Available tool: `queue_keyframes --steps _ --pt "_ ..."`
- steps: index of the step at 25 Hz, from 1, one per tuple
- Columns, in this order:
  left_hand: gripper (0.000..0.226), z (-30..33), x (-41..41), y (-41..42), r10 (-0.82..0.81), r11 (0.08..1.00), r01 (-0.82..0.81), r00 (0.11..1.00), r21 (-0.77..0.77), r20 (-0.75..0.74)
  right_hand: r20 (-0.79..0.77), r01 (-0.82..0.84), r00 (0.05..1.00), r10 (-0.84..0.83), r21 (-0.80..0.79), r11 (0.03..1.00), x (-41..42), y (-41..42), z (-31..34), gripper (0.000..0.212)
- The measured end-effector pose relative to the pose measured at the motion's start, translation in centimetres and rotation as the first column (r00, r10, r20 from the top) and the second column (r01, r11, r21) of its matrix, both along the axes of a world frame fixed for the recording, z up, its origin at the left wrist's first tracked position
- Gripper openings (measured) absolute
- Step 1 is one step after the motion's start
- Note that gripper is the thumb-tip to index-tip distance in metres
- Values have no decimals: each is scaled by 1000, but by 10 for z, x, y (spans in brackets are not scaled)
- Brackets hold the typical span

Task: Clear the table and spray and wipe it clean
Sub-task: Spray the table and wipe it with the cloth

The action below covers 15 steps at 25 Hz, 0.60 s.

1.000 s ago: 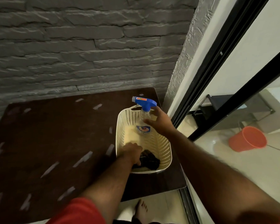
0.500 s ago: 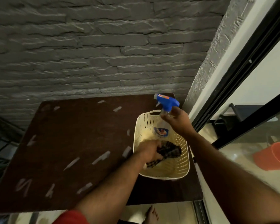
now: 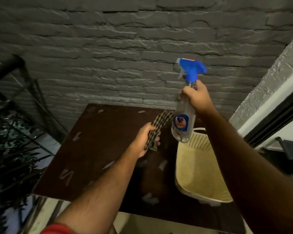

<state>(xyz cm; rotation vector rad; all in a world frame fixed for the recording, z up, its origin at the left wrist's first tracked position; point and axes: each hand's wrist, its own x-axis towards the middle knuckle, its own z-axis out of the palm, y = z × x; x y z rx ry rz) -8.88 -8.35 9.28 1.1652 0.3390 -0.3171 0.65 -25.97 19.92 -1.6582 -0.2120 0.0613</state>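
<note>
Spray bottle [image 3: 183, 119] is held up in the right hand [image 3: 195, 97], gripped around the neck just under the blue trigger head [image 3: 192, 67], nozzle pointed left; the fingers are wrapped round the neck and none is seen on the trigger, so this reads as a carry grip, not a firing grip (a re-grip is likely needed before spraying). Bottle is clear of the cream perforated basket [image 3: 200, 174], raised above its far end. Checked cloth [image 3: 156, 130] is bunched in the left hand [image 3: 145, 141], fingers curled tight around the middle, 1 end trailing up toward the bottle, the other hanging short below the fist; it is kept off the surface, probably so it stays dry until spray is down. The dark brown table [image 3: 98, 141] carries pale smears and scraps across it, so wiping is not done. Basket is left standing on the table's right side near the edge, so clearing looks unfinished (it blocks that corner). Both tools are in hand at once, 1 per hand, which suits a spray-then-wipe sequence.
</note>
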Motion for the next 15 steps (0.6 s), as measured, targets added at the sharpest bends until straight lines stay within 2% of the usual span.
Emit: queue_keyframes --steps 3,5,9,11,15 --pt "42 -13 -21 75 92 962 -102 994 -252 -52 -81 -121 989 122 14 993 -12 73 -8 18" --pt "52 -29 -36 134 148 934 -165 986 -317 -78 -145 -184 974 175 -46 982 -24 132 -22 22" --pt "61 -45 -50 238 262 924 -289 955 -249 -137 -268 -240 944 192 -162 957 -43 229 -58 20" --pt "55 -48 -51 281 315 918 -338 939 -210 -137 -335 -272 918 210 -150 950 -51 269 -68 23" --pt "60 -61 -45 336 376 891 -411 906 -190 -195 -405 -299 885 229 -119 947 -55 317 -80 33"
